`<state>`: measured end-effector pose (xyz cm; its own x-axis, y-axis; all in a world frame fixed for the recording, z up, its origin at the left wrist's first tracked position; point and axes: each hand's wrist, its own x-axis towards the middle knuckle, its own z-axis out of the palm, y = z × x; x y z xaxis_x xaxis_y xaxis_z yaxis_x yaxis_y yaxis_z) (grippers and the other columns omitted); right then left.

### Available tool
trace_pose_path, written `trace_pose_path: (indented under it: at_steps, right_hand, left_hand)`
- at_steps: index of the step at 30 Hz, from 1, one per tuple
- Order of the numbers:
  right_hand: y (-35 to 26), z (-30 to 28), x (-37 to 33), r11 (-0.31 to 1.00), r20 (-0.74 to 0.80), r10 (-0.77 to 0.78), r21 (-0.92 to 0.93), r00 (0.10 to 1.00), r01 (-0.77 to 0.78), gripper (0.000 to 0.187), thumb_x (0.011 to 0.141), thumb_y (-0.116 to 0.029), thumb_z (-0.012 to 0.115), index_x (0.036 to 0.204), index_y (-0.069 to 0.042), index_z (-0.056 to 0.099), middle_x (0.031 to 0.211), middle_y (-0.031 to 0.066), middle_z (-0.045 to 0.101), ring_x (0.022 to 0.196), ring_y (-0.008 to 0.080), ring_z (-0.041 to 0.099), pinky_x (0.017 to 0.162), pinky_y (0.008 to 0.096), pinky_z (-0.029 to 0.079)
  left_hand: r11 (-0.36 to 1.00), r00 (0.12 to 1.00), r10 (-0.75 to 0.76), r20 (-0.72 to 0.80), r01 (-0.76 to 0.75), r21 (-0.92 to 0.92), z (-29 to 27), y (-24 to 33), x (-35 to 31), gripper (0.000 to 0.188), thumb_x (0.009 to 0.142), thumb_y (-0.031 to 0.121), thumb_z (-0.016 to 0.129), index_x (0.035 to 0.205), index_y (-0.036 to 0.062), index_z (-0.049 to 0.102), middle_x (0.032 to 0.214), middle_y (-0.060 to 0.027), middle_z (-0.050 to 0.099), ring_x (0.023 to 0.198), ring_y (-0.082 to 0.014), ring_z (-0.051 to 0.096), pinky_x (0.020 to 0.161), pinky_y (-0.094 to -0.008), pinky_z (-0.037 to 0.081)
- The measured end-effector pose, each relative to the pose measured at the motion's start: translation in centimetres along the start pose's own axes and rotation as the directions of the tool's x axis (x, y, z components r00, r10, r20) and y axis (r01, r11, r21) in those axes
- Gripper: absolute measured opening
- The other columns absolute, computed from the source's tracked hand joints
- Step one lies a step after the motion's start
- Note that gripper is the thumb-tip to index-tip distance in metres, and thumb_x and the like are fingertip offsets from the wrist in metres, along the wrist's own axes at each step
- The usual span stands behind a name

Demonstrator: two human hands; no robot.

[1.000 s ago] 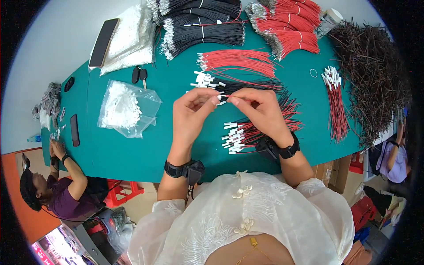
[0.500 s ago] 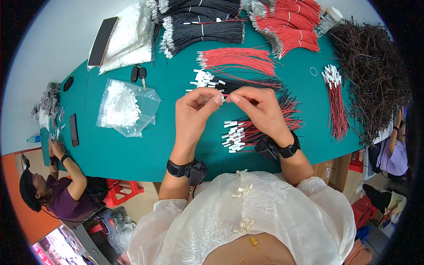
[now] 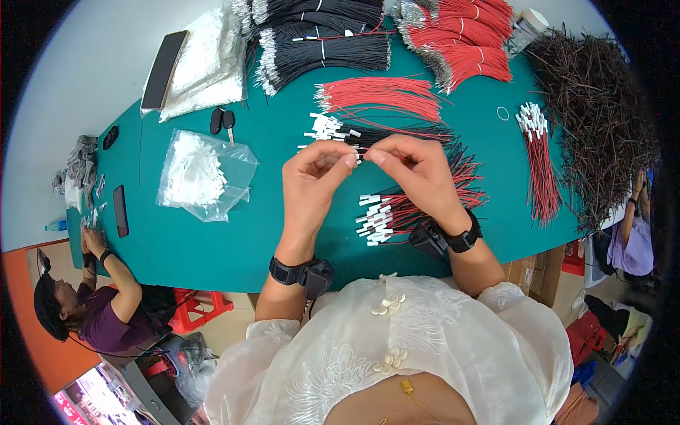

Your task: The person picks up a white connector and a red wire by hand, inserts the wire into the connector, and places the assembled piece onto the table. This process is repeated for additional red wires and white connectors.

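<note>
The left hand (image 3: 312, 180) and right hand (image 3: 418, 177) pinch a slim red wire (image 3: 363, 149); pale lettering marks a red panel (image 3: 66, 409).

Your left hand (image 3: 312, 177) and right hand (image 3: 418, 173) are above the table (image 3: 205, 258); terminated wires (image 3: 377, 219) lie under and left of the latter. Left: a connector bag (image 3: 241, 168), keys (image 3: 222, 121) behind it, then a phone (image 3: 165, 71) on packets (image 3: 212, 71). Wire bundles (image 3: 326, 55) lie at the far side. Far right: a wire heap (image 3: 598, 127).

A thin red wire (image 3: 363, 149), only a short stretch of it visible, is held roughly level at the frame's upper center, ends hidden.
</note>
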<state>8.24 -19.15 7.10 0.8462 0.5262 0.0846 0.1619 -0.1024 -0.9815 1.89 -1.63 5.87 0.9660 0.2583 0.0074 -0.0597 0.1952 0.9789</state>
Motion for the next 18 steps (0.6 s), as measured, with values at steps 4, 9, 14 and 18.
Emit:
trace_pose_path:
  at_steps: [4, 9, 14, 18]
  right_hand:
    - [0.0, 0.0, 0.1, 1.000, -0.049, -0.007, 0.024, 0.999, 0.008, 0.010, 0.088, -0.004, 0.070, 0.096, 0.001, 0.071, 0.082, 0.0005, 0.068, 0.070, 0.0030, 0.053, 0.060, 0.0193, 0.042]
    - [-0.5, 0.0, -0.1, 0.999, -0.135, -0.038, 0.020, 0.990, 0.041, 0.010, 0.084, -0.001, 0.073, 0.094, 0.001, 0.072, 0.081, -0.0009, 0.067, 0.065, 0.0007, 0.047, 0.057, 0.0169, 0.036]
    - [-0.8, 0.0, -0.1, 0.999, -0.155, -0.034, 0.017, 0.987, 0.037, 0.010, 0.083, -0.001, 0.074, 0.092, 0.001, 0.072, 0.078, -0.0026, 0.066, 0.062, -0.0012, 0.044, 0.054, 0.0163, 0.033]
    - [-0.8, 0.1, 0.0, 0.995, -0.131, -0.099, -0.042, 0.986, 0.094, 0.010, 0.082, 0.000, 0.074, 0.091, 0.000, 0.072, 0.076, -0.0039, 0.064, 0.060, -0.0020, 0.042, 0.051, 0.0164, 0.030]
  left_hand:
    - [0.999, 1.000, -0.021, 0.023, 0.021, -0.028, 0.0, 0.0, 0.0, 0.011, 0.088, 0.004, 0.070, 0.098, -0.0012, 0.069, 0.085, -0.0051, 0.070, 0.074, -0.0097, 0.064, 0.068, -0.0226, 0.050]
    - [0.982, 0.995, -0.094, 0.042, 0.099, -0.159, -0.6, -0.3, -0.1, 0.014, 0.089, 0.006, 0.069, 0.101, -0.0013, 0.070, 0.086, -0.0072, 0.071, 0.075, -0.0120, 0.065, 0.070, -0.0245, 0.052]
    - [0.966, 0.990, -0.129, 0.054, 0.138, -0.216, -1.0, -0.2, -0.1, 0.014, 0.090, 0.007, 0.068, 0.101, -0.0014, 0.070, 0.086, -0.0082, 0.071, 0.076, -0.0131, 0.066, 0.070, -0.0253, 0.052]
    - [0.968, 0.992, -0.106, 0.070, 0.119, -0.223, -1.1, 0.0, -0.3, 0.014, 0.090, 0.006, 0.068, 0.101, -0.0013, 0.070, 0.086, -0.0081, 0.071, 0.077, -0.0128, 0.066, 0.070, -0.0247, 0.052]
